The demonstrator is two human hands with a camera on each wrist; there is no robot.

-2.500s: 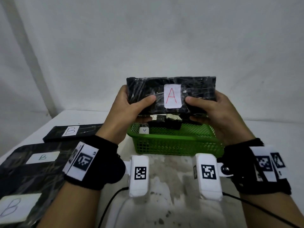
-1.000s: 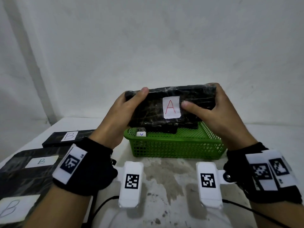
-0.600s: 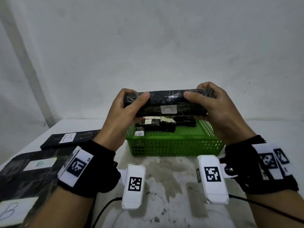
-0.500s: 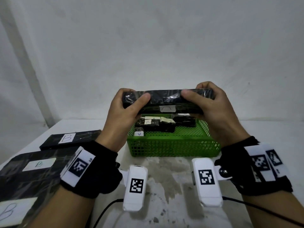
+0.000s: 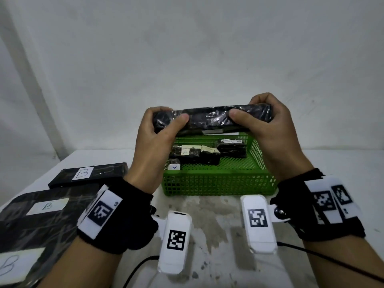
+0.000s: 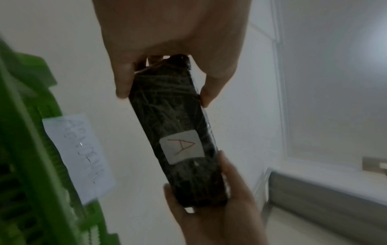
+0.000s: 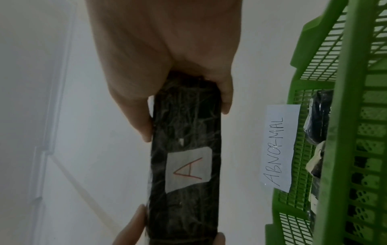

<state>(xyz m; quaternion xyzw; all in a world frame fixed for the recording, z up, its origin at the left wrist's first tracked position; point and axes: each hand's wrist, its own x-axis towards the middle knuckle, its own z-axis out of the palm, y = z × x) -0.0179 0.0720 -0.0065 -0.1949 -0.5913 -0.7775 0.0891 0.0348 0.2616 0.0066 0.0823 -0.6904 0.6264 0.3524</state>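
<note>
– Where is the black wrapped package (image 5: 209, 119) right now?

– In the air, level, above the far part of the green basket (image 5: 218, 181) and clear of its rim. Its long axis runs left to right, parallel to the basket's long walls.

– And who has it?

– Both. The left grip (image 5: 153, 142) is curled round the left end, thumb on the side that faces the person. The right grip (image 5: 272, 132) is curled round the right end the same way. Neither is nearer; each holds one end.

– Which face is down?

– The one with the white label marked A (image 7: 188, 172). The wrist views look up at it, and the head view catches only a sliver.

– So which way does the basket lie from the grips?

– Below, and a little toward the person. There is a paper reading ABNORMAL (image 7: 276, 149) fixed to its wall.

– Room inside?

– Along the far and left side of its floor sit smaller black packets (image 5: 195, 154); the near right mesh is bare. I judge the package should go down with its axis kept along the long walls, drawn slightly nearer.

– Anything else about?

– Only the flat black packages marked B (image 5: 87, 173), lying on the worktop (image 5: 207, 229) to the left of the basket.
</note>
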